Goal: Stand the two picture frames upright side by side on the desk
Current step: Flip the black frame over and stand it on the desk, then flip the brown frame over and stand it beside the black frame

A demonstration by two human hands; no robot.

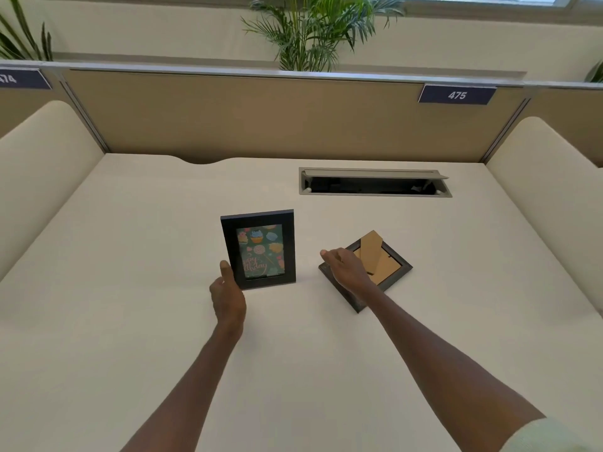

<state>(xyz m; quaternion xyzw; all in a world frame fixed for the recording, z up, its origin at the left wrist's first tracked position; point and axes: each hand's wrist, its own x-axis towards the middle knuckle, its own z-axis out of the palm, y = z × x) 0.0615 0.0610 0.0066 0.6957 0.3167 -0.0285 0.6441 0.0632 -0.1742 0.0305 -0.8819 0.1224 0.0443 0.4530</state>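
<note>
Standing upright — cupcake frame [259, 249], left hand [227, 296] touching its edge, fingers hidden | right hand [344, 267] fingers loosely apart on face-down frame [380, 272] — bench [130, 256].

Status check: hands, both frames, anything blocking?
Left hand at upright frame, grip unclear. Right hand on face-down frame, not lifted. Desk open between them.

– What do you have in front of you?
– Your wide cream desk [130, 321]. A black picture frame with cupcakes [259, 249] stands on it. Near it, a dark frame with a brown cardboard back [388, 265] lies face down.
</note>
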